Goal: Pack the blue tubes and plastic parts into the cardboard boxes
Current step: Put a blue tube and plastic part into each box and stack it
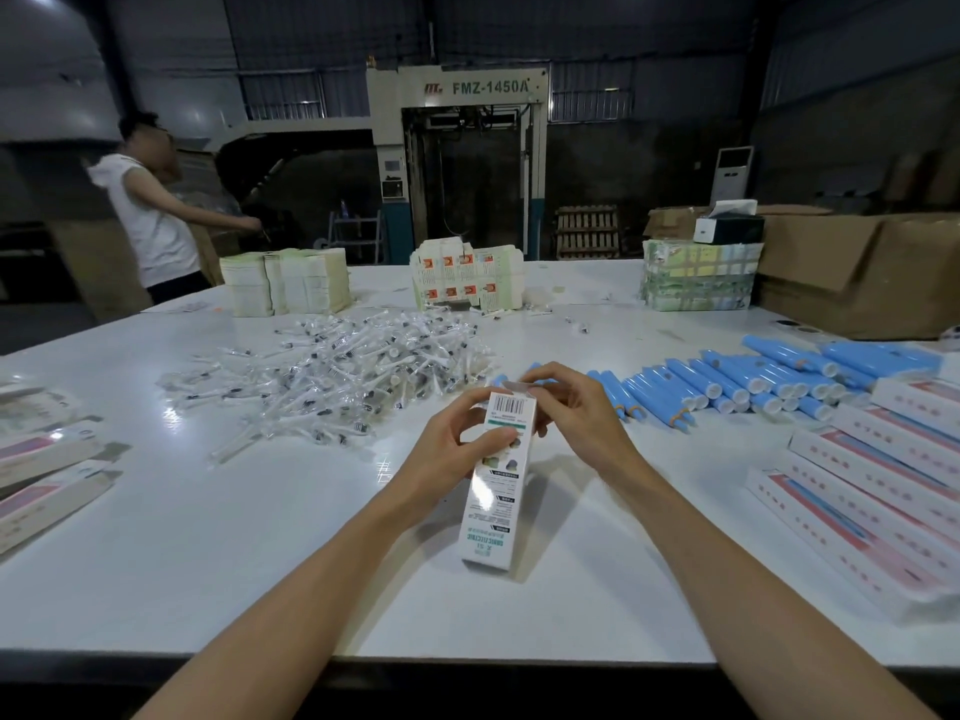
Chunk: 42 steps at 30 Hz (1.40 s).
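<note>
The white tabletop (pixel 218 553) is carrying all of the packing stock, and a machine (pixel 457 148) marked FMZ-1450A is standing behind its far edge. Brown cartons (pixel 857 272) are sitting at the far right corner, and stacks of flat box blanks (pixel 285 283) are lining the far side. A loose pile of bagged plastic parts (pixel 343 371) is spreading across the tabletop left of centre. The blue tubes (pixel 727 381) are lying side by side in a row to the right of that pile. Closed white boxes (pixel 872 491) are lying in overlapping rows along the right edge, nearer than the tubes. One narrow printed cardboard box (pixel 496 491) is being held tilted above the middle of the tabletop, barcode end away from the person. The left hand (pixel 452 439) is holding the upper part of this box, its grip clamped round the sides with the thumb lying across the printed face. The right hand (pixel 576 413) is working at the far end, its grip pinched on the top flap.
</note>
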Tool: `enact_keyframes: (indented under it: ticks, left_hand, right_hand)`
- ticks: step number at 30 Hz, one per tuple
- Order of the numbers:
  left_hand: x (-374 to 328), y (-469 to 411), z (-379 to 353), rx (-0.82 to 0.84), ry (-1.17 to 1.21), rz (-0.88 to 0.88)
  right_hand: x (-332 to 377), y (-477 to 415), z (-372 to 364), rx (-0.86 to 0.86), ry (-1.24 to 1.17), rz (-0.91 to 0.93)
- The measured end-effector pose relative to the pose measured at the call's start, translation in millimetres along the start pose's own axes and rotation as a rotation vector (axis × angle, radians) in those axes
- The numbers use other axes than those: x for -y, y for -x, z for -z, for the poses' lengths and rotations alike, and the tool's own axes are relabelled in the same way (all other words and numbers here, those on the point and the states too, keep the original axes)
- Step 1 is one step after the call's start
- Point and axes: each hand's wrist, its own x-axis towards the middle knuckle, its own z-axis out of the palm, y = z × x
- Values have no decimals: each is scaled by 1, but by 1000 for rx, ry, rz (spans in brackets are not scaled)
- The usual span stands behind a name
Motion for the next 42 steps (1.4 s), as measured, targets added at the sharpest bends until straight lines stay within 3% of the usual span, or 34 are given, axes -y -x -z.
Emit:
enact_keyframes:
  ticks: [3, 7, 12, 21, 26, 31, 42]
  left_hand:
    - [0, 0, -1, -14, 17, -9]
    - [-2, -1, -2, 13, 44, 13]
    - [-2, -2, -2, 13, 25, -4]
    - [2, -2, 0, 23, 10, 21]
    - [1, -2, 0, 61, -10, 23]
    - [-1, -3, -1, 50, 23, 45]
    - [8, -8, 5, 61, -62, 36]
  right_hand:
    - [6, 1, 1, 48, -13, -20]
    - [16, 0, -1, -46, -268, -193]
    - [16, 0, 2, 14, -399, -291]
    - [18, 1, 0, 12, -384, -355]
    - [16, -1, 2, -72, -352, -342]
    - [20, 0, 6, 15, -444, -344]
    - [14, 0, 13, 117, -392, -406]
